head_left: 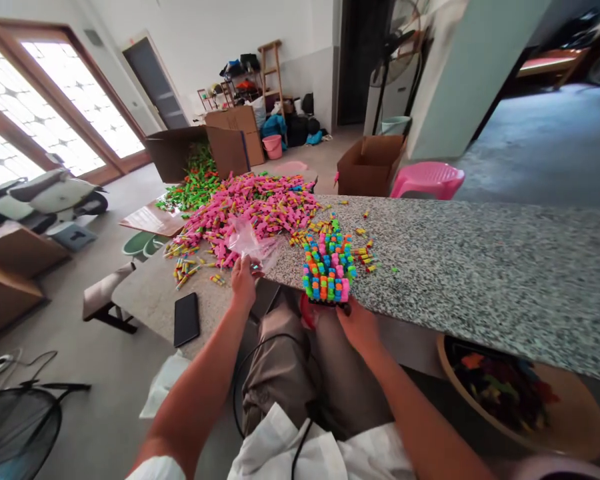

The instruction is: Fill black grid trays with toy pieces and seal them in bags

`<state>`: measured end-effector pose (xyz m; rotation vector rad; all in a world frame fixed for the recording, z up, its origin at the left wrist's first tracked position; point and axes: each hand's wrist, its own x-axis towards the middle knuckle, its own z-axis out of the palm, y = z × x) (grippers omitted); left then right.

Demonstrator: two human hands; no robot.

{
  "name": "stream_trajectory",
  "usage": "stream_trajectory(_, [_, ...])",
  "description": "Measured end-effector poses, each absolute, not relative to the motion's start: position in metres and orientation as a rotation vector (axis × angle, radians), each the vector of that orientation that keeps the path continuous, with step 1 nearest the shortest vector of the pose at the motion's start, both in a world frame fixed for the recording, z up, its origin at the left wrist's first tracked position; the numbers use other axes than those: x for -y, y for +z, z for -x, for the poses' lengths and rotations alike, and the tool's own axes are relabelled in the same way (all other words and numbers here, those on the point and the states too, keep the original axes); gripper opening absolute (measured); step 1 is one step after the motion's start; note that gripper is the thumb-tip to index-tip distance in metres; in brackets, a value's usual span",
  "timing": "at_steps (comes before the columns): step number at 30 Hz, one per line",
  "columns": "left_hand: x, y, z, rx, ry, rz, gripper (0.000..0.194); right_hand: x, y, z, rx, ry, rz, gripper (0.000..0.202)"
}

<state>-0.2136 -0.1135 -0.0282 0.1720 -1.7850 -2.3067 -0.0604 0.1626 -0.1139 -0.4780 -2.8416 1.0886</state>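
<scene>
My left hand is closed on a transparent plastic bag, which lies against a heap of small pink plastic pieces. In my right hand is the lower edge of a block of small plastic pieces, blue, orange, green and pink, standing in rows on a dark base. The block is at the table's near edge, above my lap. Loose yellow-and-red pieces lie beside and behind it. My right fingertips are partly hidden under the base.
A black phone lies on the left tabletop. Green pieces spill from a cardboard box behind the pink heap. The speckled tabletop stretches right. Below it is a round basket with dark and coloured contents. A pink stool stands beyond.
</scene>
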Motion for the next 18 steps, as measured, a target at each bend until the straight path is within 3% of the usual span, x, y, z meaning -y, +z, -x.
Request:
stream_trajectory(3, [0.105,-0.033,0.207,1.87,-2.292,-0.101,0.048,-0.179,-0.127,0.037,2.579,1.426,0.543,0.034])
stream_trajectory(8, [0.087,-0.043,0.194,1.93,-2.363,0.0,0.049,-0.18,-0.133,0.015,1.639,2.219,0.904,0.062])
stream_trajectory(12, [0.077,-0.052,0.187,1.999,-2.379,0.095,0.048,-0.172,-0.133,0.016,1.283,2.356,0.963,0.064])
stream_trajectory(18, [0.073,-0.072,0.186,2.004,-2.4,0.12,0.045,-0.185,-0.136,0.013,1.194,2.546,0.88,0.045])
